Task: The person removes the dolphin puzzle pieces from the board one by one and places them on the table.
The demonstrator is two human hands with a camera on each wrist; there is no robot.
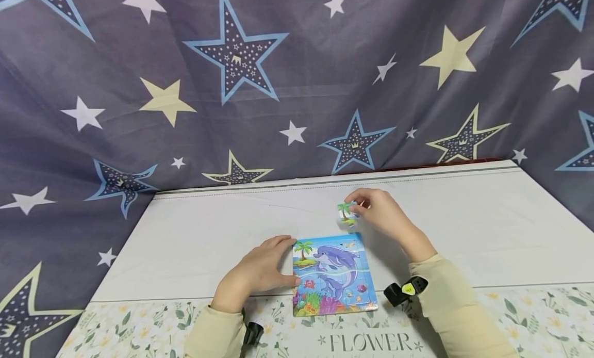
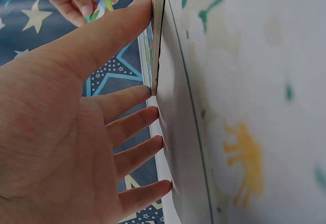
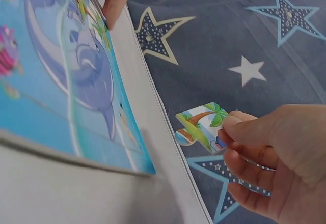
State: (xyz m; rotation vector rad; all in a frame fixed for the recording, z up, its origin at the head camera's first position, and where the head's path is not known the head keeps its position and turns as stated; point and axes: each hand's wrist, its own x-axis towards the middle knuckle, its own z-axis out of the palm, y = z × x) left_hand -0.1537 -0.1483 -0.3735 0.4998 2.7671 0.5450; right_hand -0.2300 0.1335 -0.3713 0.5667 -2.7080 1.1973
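A square dolphin jigsaw puzzle (image 1: 335, 296) lies flat, its picture showing a palm tree, a crab and corals. My left hand (image 1: 260, 265) rests at the puzzle's left edge, fingers spread and straight, with the thumb touching the side low down and the index fingertip near the upper left corner. Above the upper right corner, my right hand (image 1: 382, 213) pinches a puzzle piece (image 3: 201, 124) between thumb and fingertips. That piece carries a palm tree on green ground and has a rounded tab; the fingertips cover one of its corners.
The puzzle sits on a table covered with a white cloth (image 1: 223, 234), whose front strip (image 1: 153, 322) has flowers and the word FLOWER. Behind hangs a dark curtain (image 1: 278, 17) with stars. Black straps (image 1: 252, 333) circle both wrists.
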